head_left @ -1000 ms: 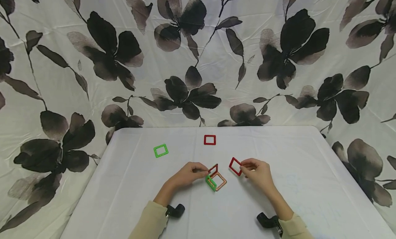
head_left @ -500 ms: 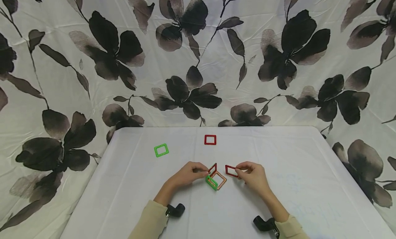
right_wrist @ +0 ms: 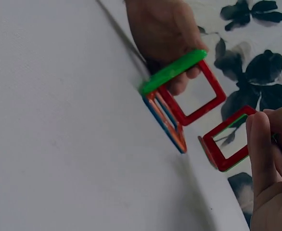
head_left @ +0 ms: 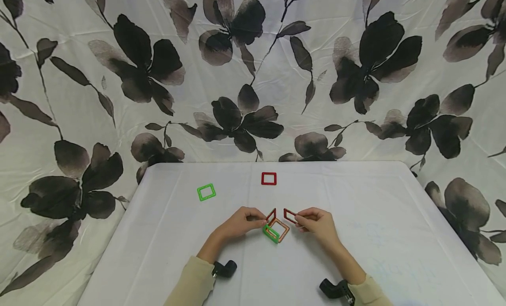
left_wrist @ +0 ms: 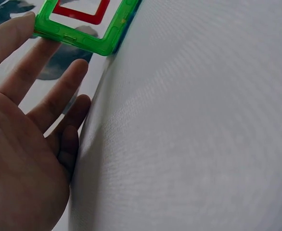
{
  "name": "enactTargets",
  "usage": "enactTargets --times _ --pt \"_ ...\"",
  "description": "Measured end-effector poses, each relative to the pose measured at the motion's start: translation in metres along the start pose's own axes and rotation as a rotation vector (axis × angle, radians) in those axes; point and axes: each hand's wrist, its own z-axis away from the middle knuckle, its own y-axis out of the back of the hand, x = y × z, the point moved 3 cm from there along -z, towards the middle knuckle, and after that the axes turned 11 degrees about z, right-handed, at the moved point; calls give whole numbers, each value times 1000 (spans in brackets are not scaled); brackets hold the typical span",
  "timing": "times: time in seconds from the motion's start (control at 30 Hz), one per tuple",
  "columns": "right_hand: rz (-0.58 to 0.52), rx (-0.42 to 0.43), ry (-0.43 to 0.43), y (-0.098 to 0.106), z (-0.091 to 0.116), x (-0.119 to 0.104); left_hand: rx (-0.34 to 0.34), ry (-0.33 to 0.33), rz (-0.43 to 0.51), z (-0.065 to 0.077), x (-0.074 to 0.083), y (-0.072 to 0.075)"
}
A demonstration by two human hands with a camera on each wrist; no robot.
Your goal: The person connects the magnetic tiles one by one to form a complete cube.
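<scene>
My left hand [head_left: 239, 222] pinches the near-left corner of a small build of square magnetic tiles on the table. A green tile [right_wrist: 174, 72] and a red tile [right_wrist: 203, 109] stand upright there, meeting at that corner. Beneath them an orange tile [head_left: 285, 235] lies flat. In the left wrist view my fingertips touch the edge of the green frame, while the other fingers spread loosely. My right hand [head_left: 318, 224] pinches another red tile [right_wrist: 214, 154] between thumb and fingers, tilted up just right of the build, with a gap between them.
Farther back on the white table [head_left: 158, 253] lie a loose red tile [head_left: 269, 184] and, left of it, a loose green tile [head_left: 199, 195]. A floral cloth [head_left: 300, 86] hangs behind the table's far edge. Each wrist carries a black camera.
My right hand has moved left with its red tile, bringing it near the build and turning it. My left hand stays at the same corner.
</scene>
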Motion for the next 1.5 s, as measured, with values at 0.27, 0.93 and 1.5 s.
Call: enactTargets --times 0.27,0.93,1.5 --pt "-54 -36 -18 -13 -2 9 3 1 3 0 -1 -1" --pt "-162 -65 -78 -21 -5 15 2 -8 -3 -11 -38 2" --pt "68 -7 -38 -25 0 10 -5 -6 -10 -11 -39 3"
